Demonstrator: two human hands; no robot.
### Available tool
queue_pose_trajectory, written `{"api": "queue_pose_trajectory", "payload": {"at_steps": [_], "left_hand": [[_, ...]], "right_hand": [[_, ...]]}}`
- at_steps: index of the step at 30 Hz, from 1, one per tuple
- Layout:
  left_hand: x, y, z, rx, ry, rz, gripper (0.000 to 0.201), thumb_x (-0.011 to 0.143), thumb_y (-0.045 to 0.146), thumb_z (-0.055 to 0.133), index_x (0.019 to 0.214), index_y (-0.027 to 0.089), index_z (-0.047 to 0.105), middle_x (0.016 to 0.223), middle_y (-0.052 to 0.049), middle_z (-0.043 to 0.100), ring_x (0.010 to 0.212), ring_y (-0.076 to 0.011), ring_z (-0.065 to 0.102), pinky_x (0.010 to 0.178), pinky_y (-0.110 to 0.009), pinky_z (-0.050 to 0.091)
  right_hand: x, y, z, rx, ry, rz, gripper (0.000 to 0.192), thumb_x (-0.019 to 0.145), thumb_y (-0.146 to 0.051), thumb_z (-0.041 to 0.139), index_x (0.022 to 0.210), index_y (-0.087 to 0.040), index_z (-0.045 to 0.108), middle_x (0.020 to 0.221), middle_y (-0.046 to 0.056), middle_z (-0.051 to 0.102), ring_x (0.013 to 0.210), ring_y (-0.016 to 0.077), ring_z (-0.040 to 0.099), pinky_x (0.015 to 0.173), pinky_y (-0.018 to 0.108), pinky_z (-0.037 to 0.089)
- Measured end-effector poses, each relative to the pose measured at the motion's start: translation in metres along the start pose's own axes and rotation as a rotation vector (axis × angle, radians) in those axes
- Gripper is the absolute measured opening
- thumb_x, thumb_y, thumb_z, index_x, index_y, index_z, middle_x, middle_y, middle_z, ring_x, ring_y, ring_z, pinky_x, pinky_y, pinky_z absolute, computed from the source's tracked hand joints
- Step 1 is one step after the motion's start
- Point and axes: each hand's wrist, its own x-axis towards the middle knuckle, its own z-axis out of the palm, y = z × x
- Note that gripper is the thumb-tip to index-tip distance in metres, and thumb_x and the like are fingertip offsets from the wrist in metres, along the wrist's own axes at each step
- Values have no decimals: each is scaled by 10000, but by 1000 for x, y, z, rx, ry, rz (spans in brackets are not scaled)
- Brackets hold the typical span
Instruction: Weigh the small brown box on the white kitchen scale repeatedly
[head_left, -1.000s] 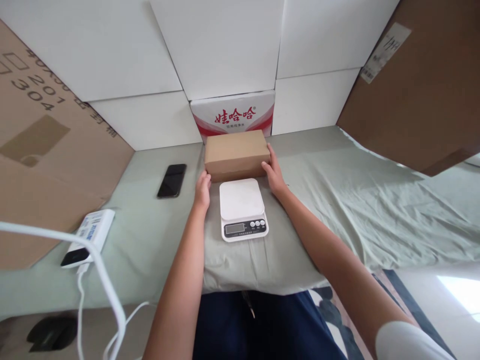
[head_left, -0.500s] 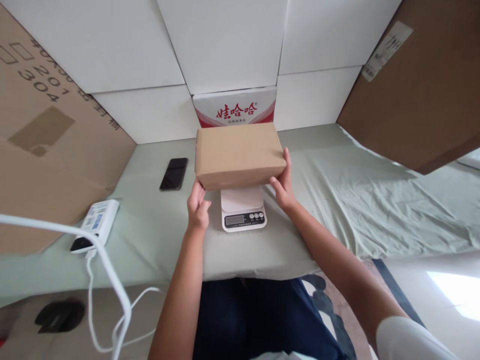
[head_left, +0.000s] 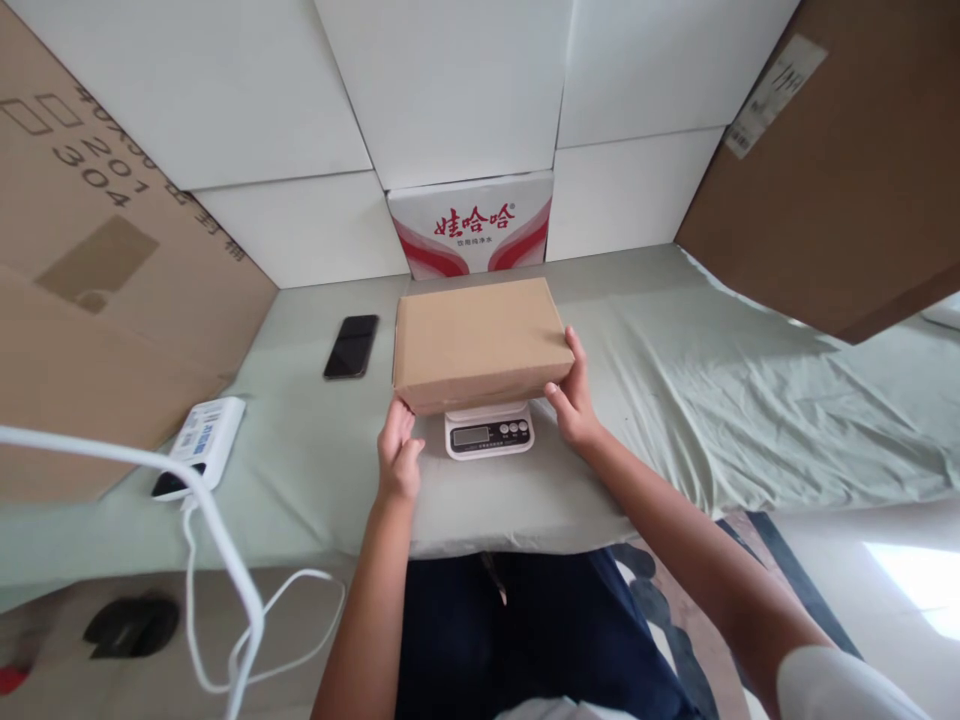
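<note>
Between my two hands is a closed brown cardboard box [head_left: 480,340], held by its near lower corners. My left hand [head_left: 400,448] grips the left corner, with fingers under the edge. My right hand [head_left: 574,400] holds the right end, thumb on the front face and fingers along the side. Below the box is a white kitchen scale [head_left: 491,437]; its display and buttons show, while the box hides most of its platform. Whether the box rests on the platform I cannot tell for certain.
A black phone [head_left: 352,346] lies left of the box. Farther left, a white power bank [head_left: 201,445] has a white cable [head_left: 191,570] plugged in. Large cartons stand at left [head_left: 112,300] and right [head_left: 825,180]. A red-and-white carton [head_left: 472,225] stands behind, on the green cloth [head_left: 675,380].
Both hands have brought the box down and nearer to me, over the scale's platform. More of the red-and-white carton behind now shows.
</note>
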Motion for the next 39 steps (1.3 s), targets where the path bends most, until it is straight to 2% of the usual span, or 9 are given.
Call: {"api": "queue_pose_trajectory", "payload": {"at_steps": [5,11,16,24,33,39], "left_hand": [[0,2,0,-11,2,5,929,615,191,592,1543,156,561,1557,-149,593,1524,-395,448,1273,-520,359],[0,-2,-2,5,-19,19,882,670,216,616,1549,169,556,1564,-141,589,1536,-391,432,1281,-517,346],[0,-2,-2,19,-1,49,849,701,232,622,1547,186,561,1580,-127,574,1545,-377,421,1283,-503,344],[-1,1,-2,17,-58,48,811,705,186,612,1516,195,597,1563,-109,596,1562,-374,390,1277,-497,356],[-1,1,-1,29,-57,58,795,716,203,631,1511,191,597,1564,-124,593,1573,-381,367,1282,-507,342],[-2,-1,-1,35,-42,34,869,708,221,631,1571,201,529,1566,-129,590,1550,-376,415,1267,-509,368]], "right_hand": [[-1,-1,0,6,26,-7,722,1011,-609,495,1648,-365,259,1692,61,358,1572,342,369,1303,586,352],[1,-2,0,4,18,21,764,1005,-632,486,1666,-361,216,1725,57,312,1598,347,338,1322,591,319],[2,-3,0,16,45,17,785,988,-665,483,1663,-381,201,1700,70,348,1554,352,412,1286,608,371],[4,-4,-2,-17,45,-9,744,1005,-646,469,1658,-358,260,1720,54,351,1585,337,381,1300,580,364],[5,-9,-2,-4,43,-3,733,1006,-634,480,1653,-358,274,1723,48,354,1590,342,375,1315,580,340],[5,-12,-1,25,33,49,754,986,-672,490,1642,-361,285,1717,48,372,1591,357,373,1316,603,335]]}}
